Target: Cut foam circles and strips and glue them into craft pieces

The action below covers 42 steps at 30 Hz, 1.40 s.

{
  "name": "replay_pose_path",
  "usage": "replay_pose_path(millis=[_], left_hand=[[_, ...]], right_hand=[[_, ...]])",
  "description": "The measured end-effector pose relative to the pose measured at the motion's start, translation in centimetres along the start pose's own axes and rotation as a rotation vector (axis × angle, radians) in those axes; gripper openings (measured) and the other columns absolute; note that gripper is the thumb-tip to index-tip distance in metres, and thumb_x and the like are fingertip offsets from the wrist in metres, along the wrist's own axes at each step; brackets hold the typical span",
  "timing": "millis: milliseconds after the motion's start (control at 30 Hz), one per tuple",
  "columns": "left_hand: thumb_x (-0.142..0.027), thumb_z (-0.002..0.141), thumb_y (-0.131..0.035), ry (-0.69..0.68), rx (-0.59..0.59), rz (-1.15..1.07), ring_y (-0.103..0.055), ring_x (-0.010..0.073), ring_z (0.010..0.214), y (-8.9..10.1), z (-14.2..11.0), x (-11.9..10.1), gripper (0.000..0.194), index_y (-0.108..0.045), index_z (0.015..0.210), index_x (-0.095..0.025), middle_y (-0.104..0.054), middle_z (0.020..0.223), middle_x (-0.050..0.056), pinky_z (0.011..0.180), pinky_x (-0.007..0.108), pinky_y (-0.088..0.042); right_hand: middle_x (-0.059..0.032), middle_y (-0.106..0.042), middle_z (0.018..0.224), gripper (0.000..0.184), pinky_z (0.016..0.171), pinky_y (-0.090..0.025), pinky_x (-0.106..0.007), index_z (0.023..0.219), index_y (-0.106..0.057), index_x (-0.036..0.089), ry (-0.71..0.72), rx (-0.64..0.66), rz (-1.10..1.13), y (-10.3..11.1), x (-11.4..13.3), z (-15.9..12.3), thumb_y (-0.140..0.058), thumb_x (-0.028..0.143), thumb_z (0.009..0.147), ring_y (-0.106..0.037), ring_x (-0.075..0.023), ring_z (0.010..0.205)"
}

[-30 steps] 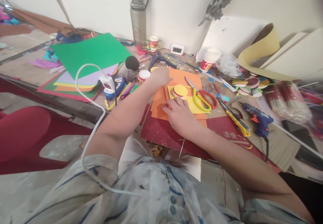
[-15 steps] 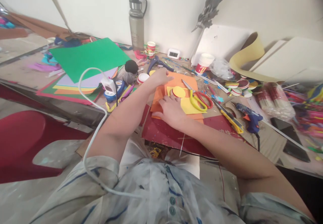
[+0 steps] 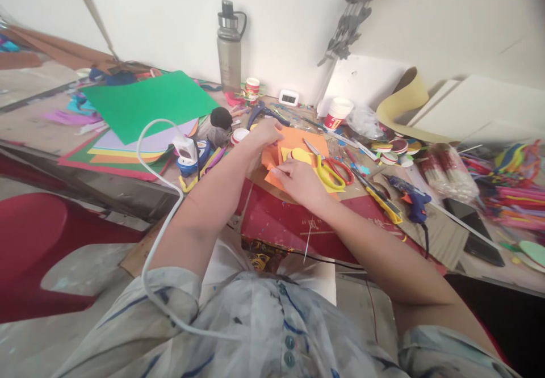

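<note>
My right hand [image 3: 301, 182] is closed in a pinch on the lower edge of an orange paper [image 3: 276, 181], thumb and fingers together. My left hand [image 3: 269, 132] is bent down over the far left end of the same paper, its fingers curled and partly hidden. Between the hands the paper stands up in a bend. Just past my right fingers lies a round yellow piece [image 3: 301, 154] on yellow paper, partly covered by the hand. Scissors with yellow and red handles [image 3: 332, 175] rest beside it, on the right.
A utility knife [image 3: 385, 205] and a blue glue gun [image 3: 415, 199] lie to the right. Coloured sheets under a green sheet [image 3: 153, 105] are on the left. A bottle [image 3: 230, 54] and paper cups [image 3: 338, 112] stand at the back. A white cable [image 3: 159, 242] crosses my left arm.
My right hand has gone from lying spread over the papers to pinching the orange paper's edge, which is now lifted and bent. My left hand stays near the far end. The view has shifted slightly.
</note>
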<state>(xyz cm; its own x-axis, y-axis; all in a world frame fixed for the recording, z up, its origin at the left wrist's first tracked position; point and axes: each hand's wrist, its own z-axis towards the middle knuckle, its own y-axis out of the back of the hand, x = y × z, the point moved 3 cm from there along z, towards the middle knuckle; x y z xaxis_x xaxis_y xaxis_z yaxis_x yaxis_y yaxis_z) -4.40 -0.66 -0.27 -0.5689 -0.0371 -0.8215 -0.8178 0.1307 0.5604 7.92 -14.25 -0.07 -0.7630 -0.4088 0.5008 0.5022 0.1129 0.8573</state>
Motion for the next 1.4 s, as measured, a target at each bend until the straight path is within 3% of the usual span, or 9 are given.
replay_pose_path(millis=[267, 433, 533, 700, 833, 967, 1100, 1233, 1400], left_hand=[[-0.013, 0.097, -0.068, -0.038, -0.042, -0.096, -0.061, 0.0135, 0.058, 0.1, -0.1, -0.3, 0.020, -0.069, 0.117, -0.014, -0.062, 0.065, -0.002, 0.072, 0.030, -0.057], [-0.025, 0.095, -0.073, -0.196, -0.313, 0.227, -0.073, 0.0254, 0.107, 1.3, 0.8, -0.1, 0.014, -0.072, 0.106, -0.016, -0.079, 0.113, 0.014, 0.100, 0.037, -0.054], [-0.032, 0.097, -0.071, -0.224, -0.381, 0.277, -0.071, 0.0276, 0.114, 1.8, 1.2, 0.1, 0.015, -0.072, 0.100, -0.017, -0.079, 0.115, 0.014, 0.103, 0.037, -0.051], [-0.039, 0.100, -0.065, -0.248, -0.296, 0.247, -0.067, 0.0232, 0.084, 1.8, 1.5, -0.2, 0.040, -0.061, 0.065, -0.021, -0.072, 0.077, 0.009, 0.085, 0.035, -0.050], [-0.040, 0.104, -0.055, -0.475, -0.252, 0.146, -0.067, 0.0194, 0.084, 1.8, 0.7, -1.6, 0.041, -0.068, 0.072, -0.018, -0.078, 0.084, 0.008, 0.085, 0.031, -0.049], [-0.052, 0.101, -0.059, -0.702, 0.041, -0.016, -0.068, 0.0183, 0.087, 1.8, -0.9, -2.5, 0.043, -0.077, 0.084, -0.016, -0.079, 0.089, 0.007, 0.084, 0.028, -0.051], [-0.040, 0.075, -0.086, -0.688, 0.276, -0.012, -0.064, 0.0156, 0.081, 2.3, -2.0, -2.6, 0.025, -0.076, 0.077, -0.017, -0.072, 0.079, 0.001, 0.078, 0.026, -0.049], [-0.034, 0.069, -0.088, -0.599, 0.247, 0.048, -0.065, 0.0162, 0.083, 3.6, -2.5, -2.9, 0.021, -0.074, 0.068, -0.019, -0.071, 0.076, 0.001, 0.079, 0.025, -0.049], [-0.024, 0.066, -0.082, -0.582, 0.268, 0.088, -0.070, 0.0171, 0.086, 4.9, -3.8, -3.9, 0.008, -0.076, 0.068, -0.020, -0.076, 0.079, 0.001, 0.085, 0.026, -0.052]], right_hand=[[0.0042, -0.025, 0.061, 0.059, 0.066, -0.027, -0.034, 0.060, -0.028, 0.024, -0.104, -0.126, 0.355, 0.8, -2.3, 0.6, -0.058, 0.050, 0.103, -0.029, -0.0132, 0.063], [0.0044, -0.023, 0.063, 0.064, 0.067, -0.032, -0.035, 0.062, -0.027, 0.025, -0.065, -0.212, 0.444, 1.6, -3.2, 0.7, -0.054, 0.070, 0.099, -0.025, -0.0133, 0.065], [0.0043, -0.024, 0.065, 0.071, 0.067, -0.034, -0.035, 0.063, -0.028, 0.025, -0.077, -0.273, 0.477, 1.8, -3.7, 0.7, -0.053, 0.085, 0.093, -0.024, -0.0131, 0.065], [0.0034, -0.025, 0.060, 0.074, 0.066, -0.040, -0.033, 0.061, -0.030, 0.025, -0.105, -0.394, 0.555, 1.6, -4.0, 0.9, -0.055, 0.090, 0.088, -0.030, -0.0141, 0.063], [0.0041, -0.029, 0.060, 0.067, 0.061, -0.037, -0.030, 0.060, -0.034, 0.026, -0.107, -0.457, 0.680, 1.9, -4.3, 1.2, -0.065, 0.079, 0.087, -0.031, -0.0129, 0.061], [0.0044, -0.042, 0.060, 0.057, 0.059, -0.038, -0.029, 0.063, -0.048, 0.025, -0.180, -0.472, 0.862, 2.7, -5.4, 1.5, -0.075, 0.072, 0.080, -0.041, -0.0128, 0.059], [0.0001, -0.064, 0.070, 0.053, 0.064, -0.048, -0.029, 0.077, -0.067, 0.022, -0.222, -0.408, 0.941, 3.2, -6.5, 1.7, -0.080, 0.073, 0.076, -0.057, -0.0151, 0.064], [-0.0147, -0.083, 0.113, 0.067, 0.094, -0.059, -0.040, 0.106, -0.082, 0.019, -0.120, -0.371, 0.627, 3.7, -8.1, 1.4, -0.047, 0.076, 0.102, -0.076, -0.0256, 0.103], [-0.0201, -0.065, 0.160, 0.055, 0.127, -0.040, -0.051, 0.158, -0.065, 0.015, -0.041, -0.136, -0.092, 2.4, -10.0, 1.0, -0.050, 0.040, 0.112, -0.060, -0.0330, 0.150]])
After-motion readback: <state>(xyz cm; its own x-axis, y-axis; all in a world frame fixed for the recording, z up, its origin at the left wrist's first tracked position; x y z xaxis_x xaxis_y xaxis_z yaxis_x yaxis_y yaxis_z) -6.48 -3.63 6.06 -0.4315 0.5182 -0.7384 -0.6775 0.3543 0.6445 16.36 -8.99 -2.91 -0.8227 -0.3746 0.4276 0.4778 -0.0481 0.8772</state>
